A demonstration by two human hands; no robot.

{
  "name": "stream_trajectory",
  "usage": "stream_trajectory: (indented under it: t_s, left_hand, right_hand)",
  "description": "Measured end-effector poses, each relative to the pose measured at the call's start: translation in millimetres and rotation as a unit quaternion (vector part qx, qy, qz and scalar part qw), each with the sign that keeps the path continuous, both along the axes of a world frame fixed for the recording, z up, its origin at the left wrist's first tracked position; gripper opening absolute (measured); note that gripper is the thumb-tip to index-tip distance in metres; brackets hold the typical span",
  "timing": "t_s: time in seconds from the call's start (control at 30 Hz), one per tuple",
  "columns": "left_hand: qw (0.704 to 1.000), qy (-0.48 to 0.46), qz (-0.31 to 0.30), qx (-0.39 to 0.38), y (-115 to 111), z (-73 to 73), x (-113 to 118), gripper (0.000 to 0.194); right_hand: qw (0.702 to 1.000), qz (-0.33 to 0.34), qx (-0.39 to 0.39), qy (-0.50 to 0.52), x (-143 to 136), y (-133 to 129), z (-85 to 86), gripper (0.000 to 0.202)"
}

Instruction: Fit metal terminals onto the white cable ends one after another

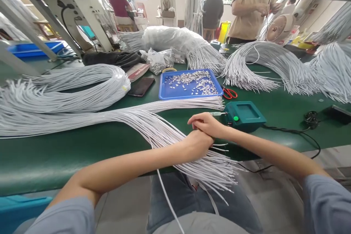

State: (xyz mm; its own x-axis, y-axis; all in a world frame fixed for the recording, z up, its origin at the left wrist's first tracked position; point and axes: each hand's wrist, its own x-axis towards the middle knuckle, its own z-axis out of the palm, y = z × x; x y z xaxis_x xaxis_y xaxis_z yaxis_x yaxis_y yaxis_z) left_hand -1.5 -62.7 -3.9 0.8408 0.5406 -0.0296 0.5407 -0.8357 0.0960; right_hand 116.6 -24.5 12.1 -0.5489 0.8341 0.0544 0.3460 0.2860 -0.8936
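Note:
My left hand (197, 144) is curled over a fan of white cables (153, 126), with a few cable ends sticking out just past it on the right. My right hand (210, 123) crosses above the left one and touches it, its fingers bent closed. Whatever lies between the right fingers is hidden. Just right of that hand is a green benchtop device (245, 114) with a lit green button and a slim pale tip pointing left. Part of the fan droops over the table's front edge toward my lap.
A blue tray (189, 95) holds many small metal terminals. Red-handled scissors (229, 93), a dark phone (142, 86) and coiled cable bundles (109, 98) lie around it. A black power cord (287, 129) runs right. Co-workers (248, 16) are in the background.

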Motion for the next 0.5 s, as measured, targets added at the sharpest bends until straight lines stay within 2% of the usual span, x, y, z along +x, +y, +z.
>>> stream_trajectory:
  t_s: [0.07,0.13,0.2,0.27,0.33,0.4,0.43,0.5]
  left_hand:
    - [0.998,0.045,-0.038,0.015,-7.6,12.1,-1.7,0.017]
    - [0.995,0.073,-0.067,0.006,-11.7,28.6,-4.3,0.015]
    - [0.995,0.083,-0.049,-0.009,-8.2,46.9,-9.1,0.02]
    - [0.998,0.05,0.022,-0.006,5.9,62.6,-16.7,0.032]
    - [0.992,0.025,0.122,0.012,29.0,71.3,-26.7,0.032]
    - [0.977,0.014,0.214,0.017,55.6,71.5,-37.9,0.033]
    - [0.962,0.038,0.269,0.029,68.1,69.0,-43.5,0.03]
    - [0.947,0.075,0.309,0.032,88.3,61.3,-53.2,0.022]
  right_hand:
    - [0.999,0.015,-0.048,0.008,-2.7,7.9,-16.2,0.024]
    - [0.998,0.025,-0.055,0.013,-1.2,8.6,-26.7,0.022]
    - [0.998,0.045,-0.053,0.012,1.5,3.8,-31.4,0.013]
    - [0.997,0.061,-0.051,0.005,3.1,-2.3,-32.5,0.013]
    - [0.997,0.062,-0.049,0.003,2.6,-6.6,-32.5,0.018]
    - [0.998,0.055,-0.033,0.008,0.8,-8.3,-33.2,0.024]
    - [0.998,0.054,-0.023,0.012,-0.2,-8.4,-33.8,0.027]
    - [0.998,0.054,-0.005,0.018,-2.0,-8.1,-35.6,0.028]
